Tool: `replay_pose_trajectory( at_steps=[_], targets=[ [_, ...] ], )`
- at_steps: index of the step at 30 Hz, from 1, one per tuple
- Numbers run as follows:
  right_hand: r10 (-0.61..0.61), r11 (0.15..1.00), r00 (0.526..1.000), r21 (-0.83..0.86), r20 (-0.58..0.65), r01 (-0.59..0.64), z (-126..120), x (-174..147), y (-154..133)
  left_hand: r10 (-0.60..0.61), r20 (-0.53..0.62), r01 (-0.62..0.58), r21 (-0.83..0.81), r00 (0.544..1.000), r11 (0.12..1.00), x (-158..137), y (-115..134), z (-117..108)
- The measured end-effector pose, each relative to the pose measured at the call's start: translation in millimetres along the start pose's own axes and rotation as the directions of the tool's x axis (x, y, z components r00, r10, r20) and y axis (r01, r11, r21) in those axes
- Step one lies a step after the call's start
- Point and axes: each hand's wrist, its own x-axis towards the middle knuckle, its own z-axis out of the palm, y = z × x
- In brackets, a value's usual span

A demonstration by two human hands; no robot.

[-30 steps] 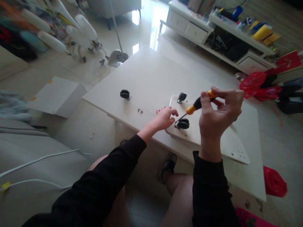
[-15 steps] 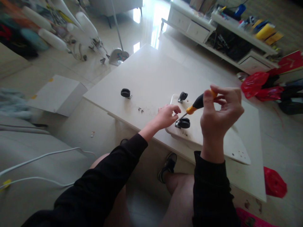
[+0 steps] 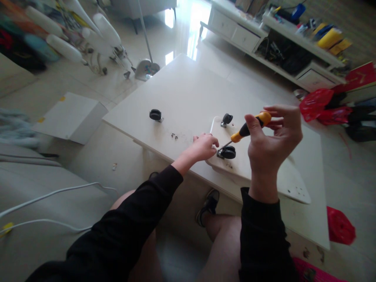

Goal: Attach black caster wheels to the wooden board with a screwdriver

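Right hand [image 3: 273, 145] clamped fingers round screwdriver [image 3: 245, 128], slanted in from two o'clock, presumably to clear caster [image 3: 228, 152]. Left hand [image 3: 205, 146] lay at caster's nine o'clock, likely steadying panel [image 3: 242, 165] on surface [image 3: 188, 94]; couldn't tell if fingers pinched anything.

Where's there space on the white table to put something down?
The white table looks bare toward its far corner, beyond the lone wheel and tiny dark bits, and at the near right corner, past the white board. It's crowded at the board's left end, with two wheels, the screwdriver and the left hand; the right hand hangs over the middle.
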Motion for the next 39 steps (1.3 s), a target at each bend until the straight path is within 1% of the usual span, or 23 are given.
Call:
replay_pose_trajectory(
  at_steps=[2, 4, 7, 9, 11, 13, 15, 18, 20, 22, 24, 26, 28, 31, 34, 36, 39],
  targets=[
    [-0.020, 0.999, 1.000, 0.028, -0.021, 0.020, 1.1, -0.6, -0.9, 0.005, -0.007, -0.005, -0.002, 1.000, 1.000, -0.1, 1.2, -0.9],
    [-0.043, 0.994, 0.999, 0.097, -0.025, 0.045, 1.0, -0.8, -1.6, 0.004, -0.023, -0.004, -0.022, 1.000, 1.000, -0.1, 2.9, -2.9],
    [-0.077, 0.979, 0.995, 0.192, 0.060, 0.064, -1.9, -0.3, -4.3, -0.015, -0.064, 0.011, -0.073, 0.998, 0.997, 0.1, 5.0, -5.5],
    [-0.079, 0.984, 0.989, 0.166, 0.126, 0.058, -5.1, -0.1, -8.3, -0.023, -0.087, 0.014, -0.099, 0.996, 0.995, 0.4, 5.5, -6.1],
    [-0.049, 0.997, 0.989, 0.072, 0.139, 0.039, -7.9, -0.2, -12.9, -0.016, -0.106, 0.004, -0.113, 0.994, 0.994, 0.7, 5.6, -5.8],
    [-0.018, 1.000, 0.993, -0.019, 0.119, 0.020, -9.1, -0.5, -15.4, 0.006, -0.129, -0.024, -0.135, 0.992, 0.991, 0.8, 5.7, -5.4],
    [-0.018, 0.999, 0.995, -0.047, 0.095, 0.023, -8.4, -0.8, -13.9, 0.040, -0.157, -0.070, -0.186, 0.987, 0.980, 1.1, 6.2, -5.4],
    [-0.063, 0.997, 0.988, 0.062, 0.142, 0.054, -5.3, -1.1, -6.6, 0.101, -0.199, -0.158, -0.296, 0.975, 0.942, 2.2, 7.2, -5.4],
    [-0.047, 0.992, 0.984, 0.124, 0.170, 0.027, -3.2, -1.1, -2.4, 0.135, -0.226, -0.210, -0.356, 0.965, 0.911, 3.4, 7.2, -4.5],
    [0.004, 0.992, 0.988, 0.126, 0.154, -0.024, -1.7, -1.1, -1.7, 0.169, -0.244, -0.256, -0.388, 0.955, 0.885, 4.7, 6.7, -2.8],
    [0.044, 0.993, 0.994, 0.101, 0.100, -0.054, -0.6, -1.1, -4.7, 0.204, -0.257, -0.297, -0.404, 0.945, 0.865, 6.0, 6.0, -0.3],
    [0.063, 0.995, 0.997, 0.078, 0.046, -0.066, 0.4, -1.3, -10.0, 0.237, -0.269, -0.334, -0.412, 0.934, 0.848, 7.4, 5.6, 2.2],
    [0.068, 0.995, 0.997, 0.077, 0.025, -0.070, 1.6, -1.9, -15.1, 0.259, -0.282, -0.361, -0.418, 0.924, 0.833, 9.1, 6.1, 4.4],
    [0.066, 0.984, 0.995, 0.163, 0.078, -0.078, 4.2, -3.2, -17.2, 0.253, -0.306, -0.370, -0.426, 0.918, 0.826, 12.2, 7.8, 6.2],
    [0.066, 0.958, 0.991, 0.271, 0.118, -0.096, 6.0, -3.6, -11.6, 0.219, -0.343, -0.360, -0.430, 0.913, 0.828, 14.3, 9.6, 6.6],
    [0.087, 0.958, 0.992, 0.265, 0.089, -0.108, 5.2, -2.9, -7.2, 0.214, -0.352, -0.362, -0.438, 0.911, 0.823, 14.4, 10.6, 6.2],
    [0.119, 0.972, 0.993, 0.202, 0.024, -0.121, 1.9, -1.8, -4.5, 0.223, -0.334, -0.366, -0.465, 0.916, 0.806, 13.6, 11.9, 5.7]
  ],
)
